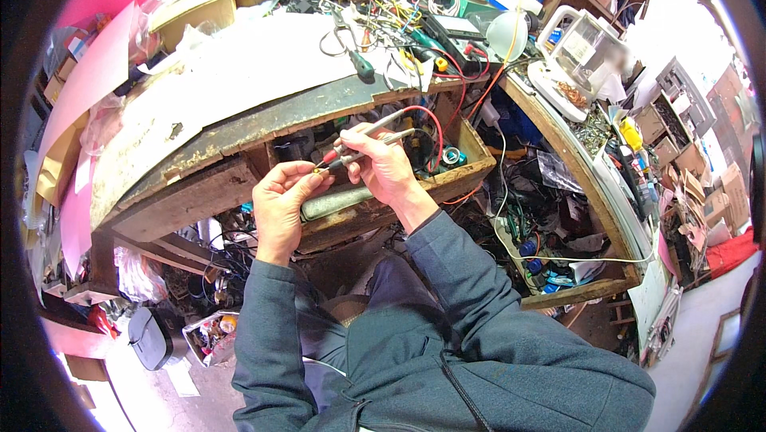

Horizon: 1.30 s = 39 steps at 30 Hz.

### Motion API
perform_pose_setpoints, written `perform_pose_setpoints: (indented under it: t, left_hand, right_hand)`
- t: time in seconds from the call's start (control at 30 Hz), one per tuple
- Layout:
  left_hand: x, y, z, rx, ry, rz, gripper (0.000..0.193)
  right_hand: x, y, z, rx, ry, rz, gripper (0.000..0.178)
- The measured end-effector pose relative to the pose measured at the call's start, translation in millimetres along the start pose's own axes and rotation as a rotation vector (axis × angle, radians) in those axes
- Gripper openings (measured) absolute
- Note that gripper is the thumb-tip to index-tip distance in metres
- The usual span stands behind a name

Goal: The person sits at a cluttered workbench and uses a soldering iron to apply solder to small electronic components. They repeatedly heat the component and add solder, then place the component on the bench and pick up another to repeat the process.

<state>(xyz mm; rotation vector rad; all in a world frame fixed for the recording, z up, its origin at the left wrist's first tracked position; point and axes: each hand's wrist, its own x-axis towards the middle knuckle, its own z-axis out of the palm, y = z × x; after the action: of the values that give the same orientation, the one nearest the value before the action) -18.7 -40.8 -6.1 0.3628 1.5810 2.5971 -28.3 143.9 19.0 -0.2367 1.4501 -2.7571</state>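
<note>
My left hand (279, 207) pinches a small yellowish part (317, 169) between thumb and fingertips; its exact kind is too small to make out. In my right hand (384, 170) are two test probes, held together like chopsticks. One, a red-tipped probe (386, 121), trails a red lead (438, 133); the other, a dark-tipped probe (396, 137), lies just beneath it. Both tips point left and meet close to the small part, but actual contact cannot be made out. Below the hands is an open wooden drawer (471, 175), with a pale greenish cylinder (337, 203) along its front.
The workbench (239, 125) carries a white sheet (231, 73), pliers (345, 33), a dark-handled screwdriver (361, 65) and tangled wires (391, 13). At right stand a clear-walled appliance (578, 45) and a wooden frame (578, 295) around cluttered parts. A dark bin (149, 338) stands lower left.
</note>
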Motion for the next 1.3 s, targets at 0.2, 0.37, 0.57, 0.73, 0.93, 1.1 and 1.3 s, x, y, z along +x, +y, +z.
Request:
perform_pose_setpoints:
  t: [0.2, 0.37, 0.57, 0.73, 0.93, 1.1, 1.3]
  left_hand:
    - [-1.3, 1.9, 1.7, 0.005, 0.001, 0.002, 0.019]
    - [-0.4, 0.4, 0.7, 0.004, 0.011, -0.01, 0.018]
    - [-0.9, 2.4, 3.2, -0.014, 0.019, -0.012, 0.016]
    - [-1.5, 3.1, 2.4, 0.007, 0.014, -0.007, 0.017]
    - [-1.1, 2.2, 3.1, 0.006, 0.018, -0.007, 0.017]
    - [-1.8, 4.5, 4.3, 0.012, 0.019, -0.014, 0.016]
    - [-1.0, 5.1, 5.9, 0.027, 0.014, -0.013, 0.015]
  right_hand:
    - [-0.1, -0.6, -0.1, -0.002, -0.01, 0.011, 0.011]
    - [0.4, -0.6, 1.0, -0.008, 0.005, 0.008, 0.011]
    - [3.8, 3.5, -5.2, -0.017, -0.004, 0.008, 0.012]
    - [1.9, 2.3, -3.3, -0.028, -0.009, 0.028, 0.013]
    - [3.7, 4.9, -7.2, -0.019, -0.009, 0.025, 0.014]
    - [4.4, 4.9, -6.3, -0.01, 0.006, 0.027, 0.013]
    - [4.9, 3.7, -6.4, -0.006, 0.007, 0.036, 0.012]
